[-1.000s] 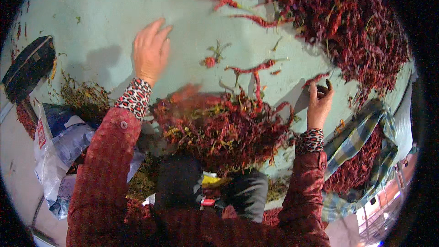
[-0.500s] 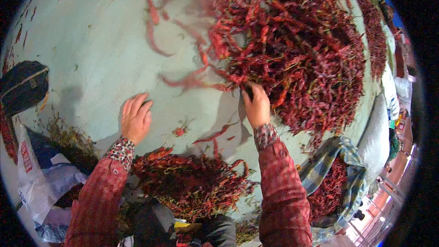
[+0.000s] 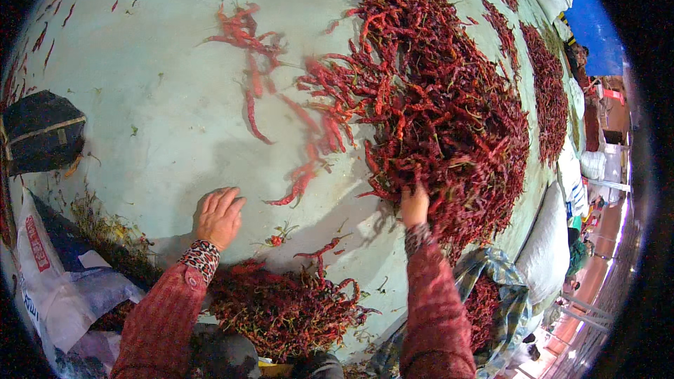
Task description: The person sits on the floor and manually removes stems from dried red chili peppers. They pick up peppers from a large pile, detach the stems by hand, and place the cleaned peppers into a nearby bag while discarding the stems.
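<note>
My left hand rests on the pale green surface with fingers apart and slightly bent, holding nothing. My right hand reaches into the edge of a large pile of dried red chillies; its fingertips are hidden among them. Loose, partly blurred chillies lie scattered left of the pile. Below, between my forearms, is a smaller heap of chillies and stalks.
A black bag and white plastic sacks sit at the left. At the right are a checked cloth sack holding chillies, a stuffed white sack, more chillies and a blue sheet. Dry debris lies lower left.
The view has swung toward the big pile. My right hand has moved from the loose chillies into that pile. My left hand has come down nearer the smaller heap.
</note>
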### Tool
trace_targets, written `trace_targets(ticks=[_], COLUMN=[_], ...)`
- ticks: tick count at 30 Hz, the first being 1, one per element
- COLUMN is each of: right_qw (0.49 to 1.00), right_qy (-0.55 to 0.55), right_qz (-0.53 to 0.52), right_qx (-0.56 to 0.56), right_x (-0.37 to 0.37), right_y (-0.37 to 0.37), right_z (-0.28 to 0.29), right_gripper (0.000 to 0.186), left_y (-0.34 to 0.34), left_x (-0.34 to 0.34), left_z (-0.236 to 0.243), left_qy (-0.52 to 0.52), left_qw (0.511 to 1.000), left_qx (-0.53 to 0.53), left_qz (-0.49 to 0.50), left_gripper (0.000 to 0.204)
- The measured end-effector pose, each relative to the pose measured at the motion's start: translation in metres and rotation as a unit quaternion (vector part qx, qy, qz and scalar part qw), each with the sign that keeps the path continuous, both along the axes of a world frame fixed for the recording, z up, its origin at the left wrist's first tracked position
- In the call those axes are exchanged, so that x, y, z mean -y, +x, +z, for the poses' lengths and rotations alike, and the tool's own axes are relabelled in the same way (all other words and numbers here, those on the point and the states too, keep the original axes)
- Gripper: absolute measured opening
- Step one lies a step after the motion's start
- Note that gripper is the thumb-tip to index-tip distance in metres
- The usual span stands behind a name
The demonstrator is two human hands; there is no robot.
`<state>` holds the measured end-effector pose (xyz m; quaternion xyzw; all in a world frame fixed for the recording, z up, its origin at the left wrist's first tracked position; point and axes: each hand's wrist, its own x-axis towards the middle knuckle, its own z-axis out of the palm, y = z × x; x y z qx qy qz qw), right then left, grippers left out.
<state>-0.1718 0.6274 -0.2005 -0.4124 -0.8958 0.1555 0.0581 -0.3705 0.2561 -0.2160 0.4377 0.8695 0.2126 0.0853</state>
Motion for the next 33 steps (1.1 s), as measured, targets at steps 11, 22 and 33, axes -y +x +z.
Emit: trace_targets(ticks=[11, 22, 33], right_qw=[0.842, 0.896, 0.927], right_qy=[0.128, 0.088, 0.144], right_qz=[0.515, 0.389, 0.346], right_qx=[0.100, -0.196, -0.029], right_x=[0.171, 0.131, 0.145], right_y=[-0.177, -0.295, -0.441], right_z=[-0.029, 0.025, -0.034], right_gripper=[0.043, 0.039, 0.051], left_y=[-0.004, -0.006, -0.013], left_x=[0.012, 0.016, 0.017], left_z=[-0.004, -0.014, -0.006], left_qy=[0.015, 0.024, 0.017], left_qw=[0.999, 0.999, 0.999], left_qx=[0.031, 0.024, 0.038], left_qz=[-0.009, -0.007, -0.010], left_gripper=[0.030, 0.033, 0.032])
